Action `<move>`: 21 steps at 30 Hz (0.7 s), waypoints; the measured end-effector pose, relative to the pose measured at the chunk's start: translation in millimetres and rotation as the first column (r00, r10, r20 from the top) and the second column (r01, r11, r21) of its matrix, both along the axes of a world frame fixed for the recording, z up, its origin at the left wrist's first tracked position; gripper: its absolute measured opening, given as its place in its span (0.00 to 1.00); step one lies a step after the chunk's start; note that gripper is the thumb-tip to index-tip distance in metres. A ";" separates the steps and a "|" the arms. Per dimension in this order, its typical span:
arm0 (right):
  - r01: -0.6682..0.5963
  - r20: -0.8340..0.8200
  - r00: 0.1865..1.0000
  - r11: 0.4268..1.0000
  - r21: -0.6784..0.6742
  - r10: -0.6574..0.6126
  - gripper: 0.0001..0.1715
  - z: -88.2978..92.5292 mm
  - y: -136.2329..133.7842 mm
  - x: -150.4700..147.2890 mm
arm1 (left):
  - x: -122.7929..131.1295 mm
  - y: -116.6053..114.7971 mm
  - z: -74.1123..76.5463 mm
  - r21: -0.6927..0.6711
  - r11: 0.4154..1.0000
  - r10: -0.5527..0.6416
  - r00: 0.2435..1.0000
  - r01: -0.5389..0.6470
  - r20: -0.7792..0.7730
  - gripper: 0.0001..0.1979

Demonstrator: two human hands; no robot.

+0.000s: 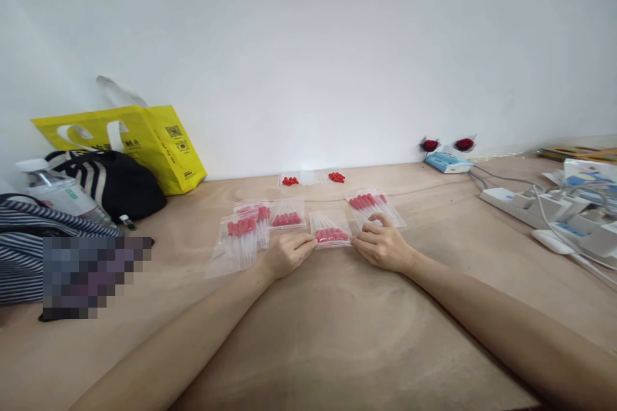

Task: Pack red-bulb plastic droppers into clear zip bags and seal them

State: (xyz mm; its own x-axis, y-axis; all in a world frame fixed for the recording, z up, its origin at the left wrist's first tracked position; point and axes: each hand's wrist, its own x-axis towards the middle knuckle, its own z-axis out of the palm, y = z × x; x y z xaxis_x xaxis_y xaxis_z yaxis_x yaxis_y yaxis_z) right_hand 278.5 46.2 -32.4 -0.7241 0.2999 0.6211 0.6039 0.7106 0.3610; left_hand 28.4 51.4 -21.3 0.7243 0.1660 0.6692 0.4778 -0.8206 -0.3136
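A clear zip bag (331, 231) lies flat on the table between my hands, with several thin white sticks with red tips inside. My left hand (288, 255) pinches the bag's near left corner. At its near right corner, my right hand (382, 247) grips the edge with thumb and fingers curled. Just left of it is a similar filled bag (288, 214). More filled bags overlap beyond my left hand, the nearest one (240, 241) closest to my wrist. Another filled bag (369, 201) lies behind my right hand, which partly covers it.
Small red pieces (290, 181) and a second red cluster (336, 177) lie on clear plastic by the wall. At left stand a yellow bag (178, 160), a black bag (139, 189) and a bottle (65, 192). A tissue pack (448, 162) and a power strip (515, 202) are at right.
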 end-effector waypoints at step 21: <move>-0.028 -0.058 0.998 0.985 0.172 0.038 0.09 -0.5 3.7 -11.1 | 8.8 5.4 3.7 0.013 0.998 -0.062 0.998 0.062 0.028 0.05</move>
